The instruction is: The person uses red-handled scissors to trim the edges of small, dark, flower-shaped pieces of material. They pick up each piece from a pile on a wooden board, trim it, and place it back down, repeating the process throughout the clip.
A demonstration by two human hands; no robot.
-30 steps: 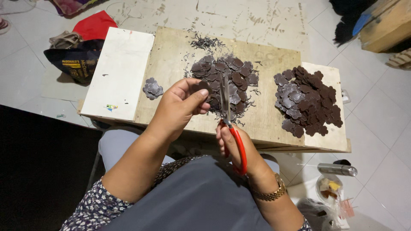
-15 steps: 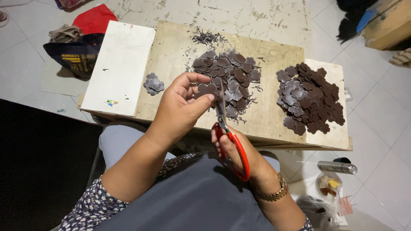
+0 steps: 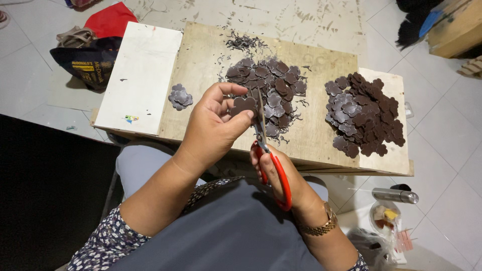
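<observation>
My left hand pinches a dark brown flower-shaped piece between thumb and fingers, above the near edge of a plywood board. My right hand grips red-handled scissors, whose blades point up and meet the edge of that piece. Just behind lies a pile of the same brown pieces with thin trimmings. A larger heap of brown pieces sits to the right, and a small stack lies to the left.
A white panel lies on the board's left side. Bags, red and dark, rest on the tiled floor at the far left. A metal cylinder and a clear bag of small items lie on the floor at right.
My left hand has turned the brown piece and lifted it slightly toward me. The scissors have stayed against it, with the blades shifting a little along its edge.
</observation>
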